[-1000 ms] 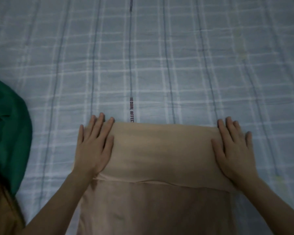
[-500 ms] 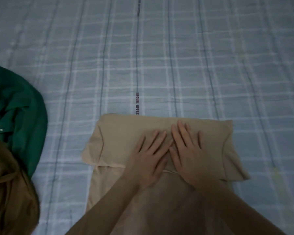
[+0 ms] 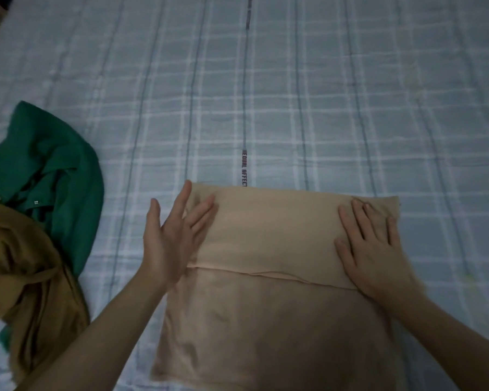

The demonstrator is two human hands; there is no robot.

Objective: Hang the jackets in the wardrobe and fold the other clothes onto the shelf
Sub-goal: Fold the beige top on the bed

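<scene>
Both flat, open hands, left hand (image 3: 172,238) and right hand (image 3: 374,249), press the folded beige garment (image 3: 271,230) against the bed (image 3: 294,108), likely smoothing its crease.

A beige garment (image 3: 280,249) lies on a blue plaid bedsheet (image 3: 294,94), its far part folded back over the rest. The left hand (image 3: 172,238) meets the fold's left edge with straight fingers, tilted on its side, while the right hand (image 3: 376,249) presses flat on the right end — fingers spread. At the left lies a green garment (image 3: 57,176), a mustard-brown one (image 3: 31,292) overlapping it.
</scene>
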